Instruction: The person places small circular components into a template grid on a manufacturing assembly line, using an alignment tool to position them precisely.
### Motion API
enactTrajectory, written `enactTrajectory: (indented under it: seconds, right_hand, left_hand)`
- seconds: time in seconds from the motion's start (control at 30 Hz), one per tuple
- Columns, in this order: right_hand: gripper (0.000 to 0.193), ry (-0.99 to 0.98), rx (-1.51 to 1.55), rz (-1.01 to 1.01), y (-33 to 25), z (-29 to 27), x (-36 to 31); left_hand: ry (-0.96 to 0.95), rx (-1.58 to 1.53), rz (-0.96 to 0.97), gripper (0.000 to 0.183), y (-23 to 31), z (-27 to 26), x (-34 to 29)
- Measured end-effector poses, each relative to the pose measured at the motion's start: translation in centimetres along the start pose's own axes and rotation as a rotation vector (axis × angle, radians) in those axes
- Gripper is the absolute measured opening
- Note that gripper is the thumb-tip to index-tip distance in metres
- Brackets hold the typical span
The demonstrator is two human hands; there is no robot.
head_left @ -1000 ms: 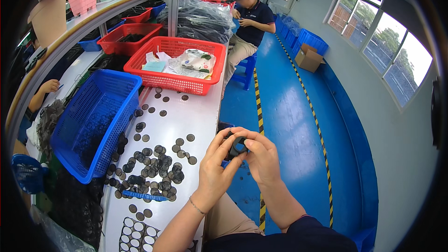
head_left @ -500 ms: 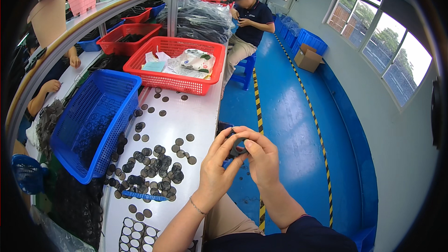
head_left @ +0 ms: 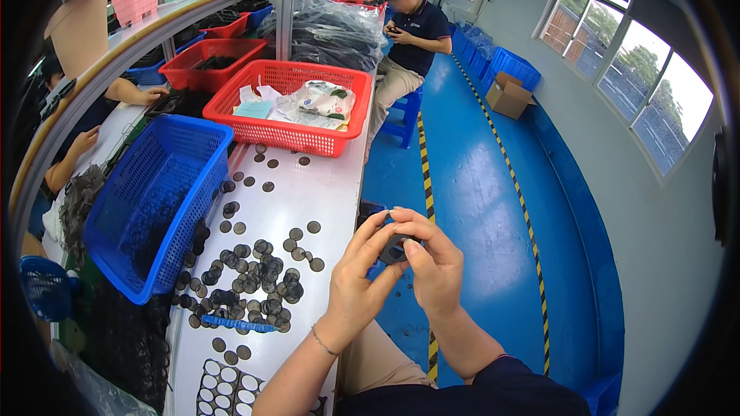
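Observation:
Just off the white table's right edge, I hold up a small dark part with a round opening (head_left: 395,249). My left hand (head_left: 361,273) closes on it from the left, its fingers along the far side. From the right, my right hand (head_left: 435,268) grips the same part, thumb beside the opening and fingers over the top. The fingers hide much of it. To the left, many thin dark round mesh-like discs (head_left: 271,268) lie scattered and overlapping on the table (head_left: 297,192). A blue strip (head_left: 239,324) rests among the nearest discs. Closer in lies a sheet of white round stickers (head_left: 223,387).
Left of the discs stands a tilted blue basket (head_left: 202,185) with dark pieces inside. A red basket (head_left: 289,139) holding papers and a packet sits at the table's far part. A person (head_left: 416,35) sits beyond it; another person's hands (head_left: 86,141) show at far left.
The dark part has turned in my fingers, so its flat face and opening show more. My right hand shifted slightly. The hands of both other people have moved.

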State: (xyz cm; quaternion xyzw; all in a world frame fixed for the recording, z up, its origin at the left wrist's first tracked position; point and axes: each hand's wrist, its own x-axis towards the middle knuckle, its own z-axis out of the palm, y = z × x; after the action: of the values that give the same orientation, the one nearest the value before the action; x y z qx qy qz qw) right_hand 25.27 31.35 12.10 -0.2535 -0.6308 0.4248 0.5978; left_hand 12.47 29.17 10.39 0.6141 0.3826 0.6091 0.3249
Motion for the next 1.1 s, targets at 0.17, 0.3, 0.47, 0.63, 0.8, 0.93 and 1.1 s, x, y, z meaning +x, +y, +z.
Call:
enactTrajectory:
  seconds: [0.17,0.3,0.47,0.63,0.8,0.93,1.1]
  right_hand:
    - [0.025,-0.002,-0.080,-0.042,-0.2,0.0,-0.1]
    - [0.027,-0.004,-0.154,-0.044,-0.9,0.4,-0.1]
    - [0.030,-0.028,-0.241,-0.110,-0.8,0.3,-0.1]
    - [0.035,-0.043,-0.293,-0.144,-1.1,0.8,-0.1]
    - [0.051,-0.062,-0.273,-0.119,-0.9,0.9,-0.3]
    - [0.056,-0.102,-0.302,-0.148,-0.9,0.7,-0.3]
    - [0.063,-0.124,-0.236,-0.114,-1.2,0.8,-0.3]
  left_hand:
    - [-0.033,-0.077,-0.016,0.050,0.3,-0.2,0.2]
    - [-0.043,-0.160,-0.032,0.049,0.1,-0.2,0.1]
    - [-0.077,-0.247,-0.035,0.048,-0.4,-0.4,0.0]
    - [-0.051,-0.463,-0.111,0.046,-0.3,-0.3,0.2]
    - [-0.086,-0.586,-0.143,0.047,-0.4,-0.5,0.4]
    - [-0.070,-0.611,-0.140,0.048,-0.2,-0.4,0.4]
    - [-0.040,-0.615,-0.110,0.048,0.0,-0.4,0.4]
